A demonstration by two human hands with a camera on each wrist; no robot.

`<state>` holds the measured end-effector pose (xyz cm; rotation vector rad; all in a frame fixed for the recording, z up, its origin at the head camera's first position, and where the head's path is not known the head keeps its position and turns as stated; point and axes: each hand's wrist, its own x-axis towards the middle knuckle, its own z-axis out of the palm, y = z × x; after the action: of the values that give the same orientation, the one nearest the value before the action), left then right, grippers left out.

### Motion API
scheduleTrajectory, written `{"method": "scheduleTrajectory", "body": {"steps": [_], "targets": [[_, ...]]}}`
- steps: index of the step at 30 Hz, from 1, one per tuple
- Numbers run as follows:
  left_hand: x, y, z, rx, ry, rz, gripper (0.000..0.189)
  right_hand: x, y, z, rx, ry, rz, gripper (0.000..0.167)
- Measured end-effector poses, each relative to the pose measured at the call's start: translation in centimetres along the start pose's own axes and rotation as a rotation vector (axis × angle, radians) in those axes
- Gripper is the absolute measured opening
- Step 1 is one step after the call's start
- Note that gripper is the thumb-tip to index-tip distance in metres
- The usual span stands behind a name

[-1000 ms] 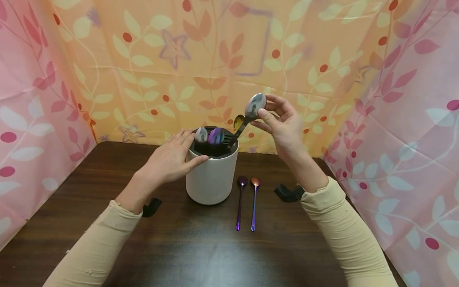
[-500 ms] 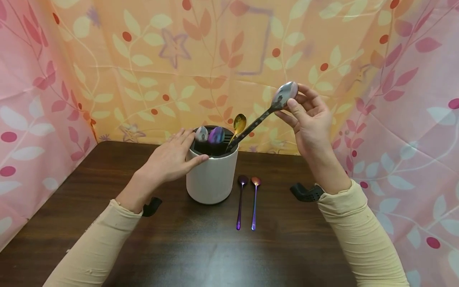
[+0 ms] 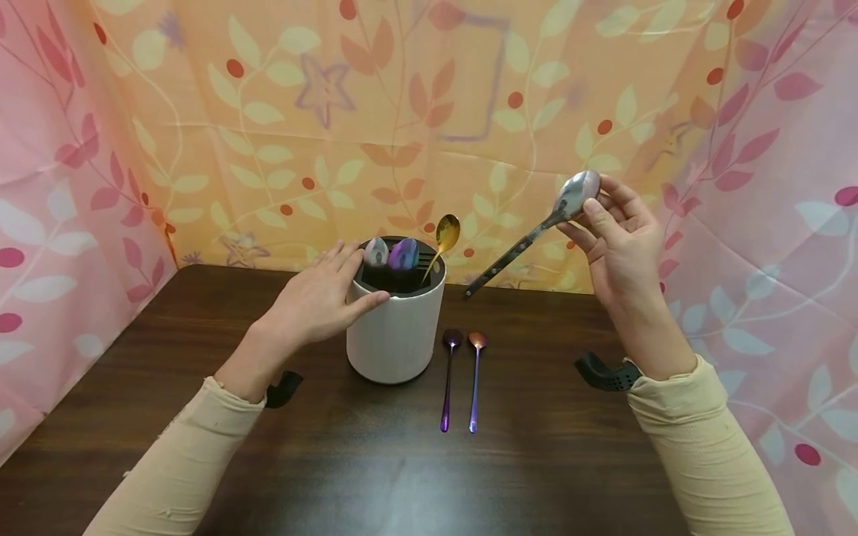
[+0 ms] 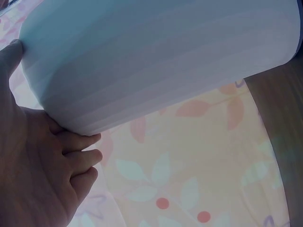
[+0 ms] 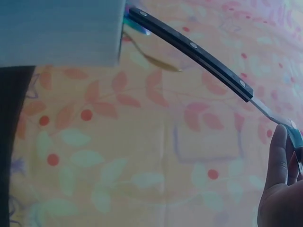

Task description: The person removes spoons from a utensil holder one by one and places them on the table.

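Observation:
My right hand (image 3: 620, 242) pinches the silver bowl of a large spoon (image 3: 570, 197) between thumb and fingers. Its black riveted handle (image 5: 191, 45) slants down and left, its end hanging in the air to the right of the white utensil holder (image 3: 395, 339). My left hand (image 3: 315, 298) rests against the holder's rim, fingers extended along the left side and thumb across the front. In the holder stand a gold spoon (image 3: 447, 232) leaning right, a purple-blue spoon (image 3: 404, 254) and a silver spoon (image 3: 377, 253); their lower ends are hidden inside.
Two thin long-handled spoons lie side by side on the dark wooden table (image 3: 322, 461), right of the holder: a dark purple spoon (image 3: 450, 372) and a rainbow-coloured spoon (image 3: 477, 372). Patterned cloth (image 3: 268, 149) hangs behind and at both sides.
My right hand has moved right, drawing the black-handled spoon out of the holder. The gold spoon now shows more fully. My left hand has stayed in place.

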<state>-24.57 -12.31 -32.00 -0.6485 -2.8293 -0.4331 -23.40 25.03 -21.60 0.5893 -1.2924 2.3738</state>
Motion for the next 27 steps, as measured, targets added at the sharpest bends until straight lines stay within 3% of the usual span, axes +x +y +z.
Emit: {"method": "scheduleTrajectory", "body": {"steps": [5, 18, 27], "targets": [[-0.1, 0.0, 0.0, 0.002, 0.015, 0.002, 0.102, -0.8, 1.0, -2.2, -0.113, -0.001, 0.064, 0.031], [-0.7, 0.0, -0.1, -0.014, 0.019, -0.003, 0.101, -3.3, 5.5, -7.0, -0.43, -0.031, 0.329, 0.027], [-0.8, -0.1, 0.1, -0.026, 0.026, -0.013, 0.102, -4.9, 8.4, -9.3, -0.565, -0.067, 0.494, 0.046]]}}
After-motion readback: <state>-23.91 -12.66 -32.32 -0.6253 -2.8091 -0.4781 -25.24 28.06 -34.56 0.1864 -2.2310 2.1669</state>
